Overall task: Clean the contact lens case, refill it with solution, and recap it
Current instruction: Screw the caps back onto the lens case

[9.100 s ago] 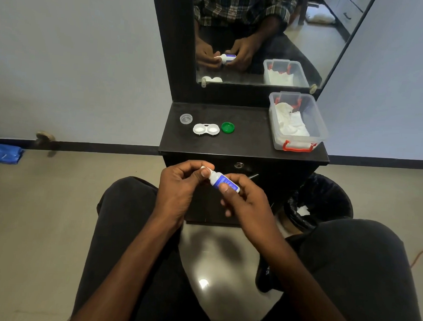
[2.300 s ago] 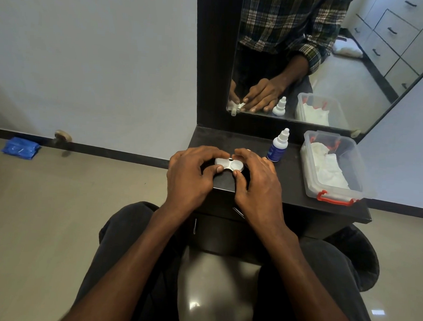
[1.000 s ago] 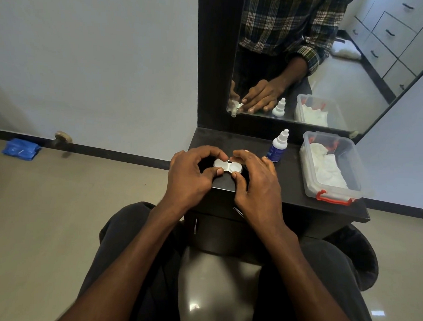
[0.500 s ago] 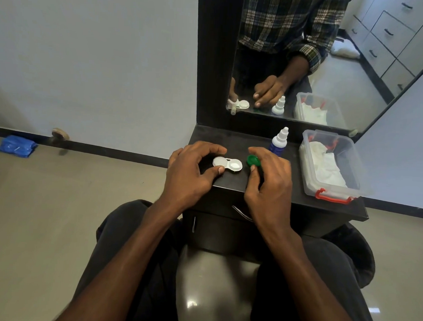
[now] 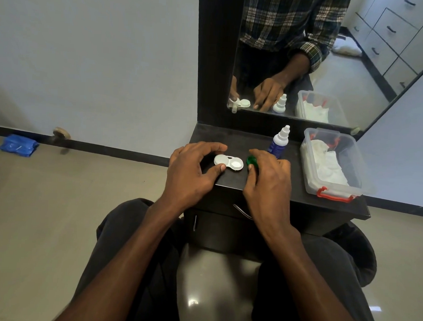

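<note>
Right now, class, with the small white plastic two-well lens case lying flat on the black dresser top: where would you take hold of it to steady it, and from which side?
Pinch the left well of the white plastic lens case across its round rim, coming from above and the left. It lies flat, so only its rim offers purchase, and the left hand already sits there. That leaves the right well free for the green round cap in the right hand.
</note>
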